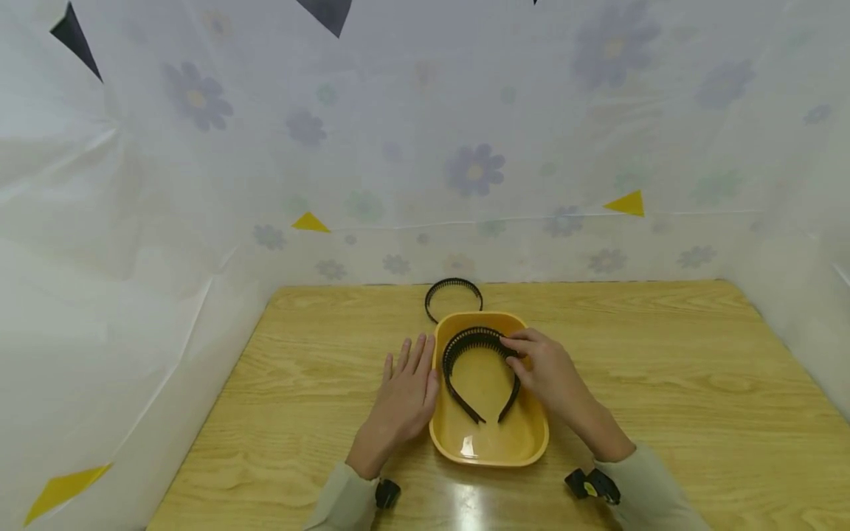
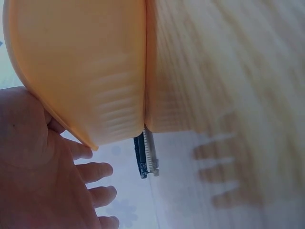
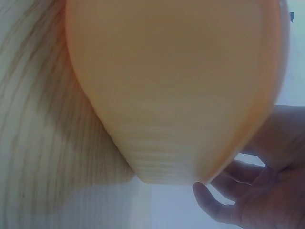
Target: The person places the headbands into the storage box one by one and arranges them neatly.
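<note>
A yellow plastic bin [image 1: 485, 380] stands on the table in the head view. Inside it lie black toothed headbands [image 1: 473, 338], nested closely with their ends toward the person; how many cannot be told. My right hand [image 1: 547, 372] reaches over the bin's right rim and pinches the headbands at the upper right between thumb and fingers. Along the bin's left side rests my left hand [image 1: 403, 402], its fingers straight and pointing away. Another black toothed headband [image 1: 454, 280] is behind the bin, partly hidden by it. In the right wrist view, the bin wall [image 3: 171, 95] hides the fingertips' grip.
The wooden table [image 1: 299, 413] extends on both sides of the bin. White flower-printed sheeting [image 1: 398, 162] closes off the back and sides, with yellow triangles [image 1: 626, 204] stuck on it.
</note>
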